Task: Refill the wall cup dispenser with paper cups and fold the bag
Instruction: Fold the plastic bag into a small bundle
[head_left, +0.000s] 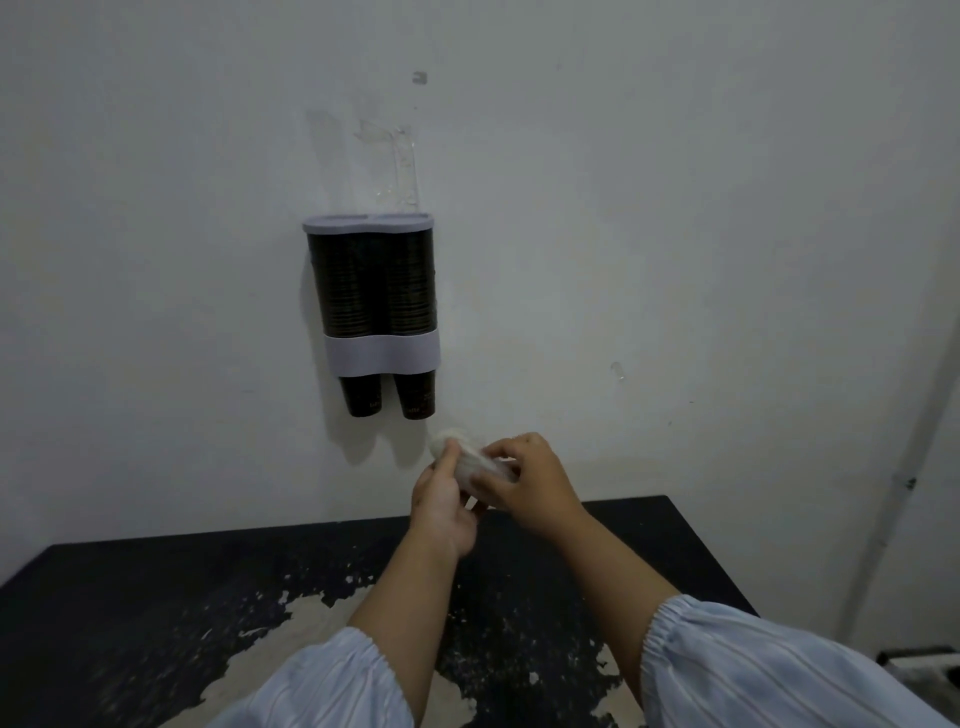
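Note:
The wall cup dispenser (382, 353) hangs on the white wall, its grey lid shut. Two tall stacks of dark paper cups (371, 280) fill it, and a cup bottom pokes out below each tube. Just under it and to the right, both hands hold a small bundled clear plastic bag (470, 460) in the air above the table. My left hand (441, 501) grips the bag from below and the left. My right hand (524, 475) pinches it from the right, fingers curled over the bundle. Most of the bag is hidden between the fingers.
A black table (156, 597) with large patches of peeled paint stands against the wall below my arms. A clear plastic holder (400, 161) is stuck on the wall above the dispenser. A white pipe or door edge (904, 493) runs down at the far right.

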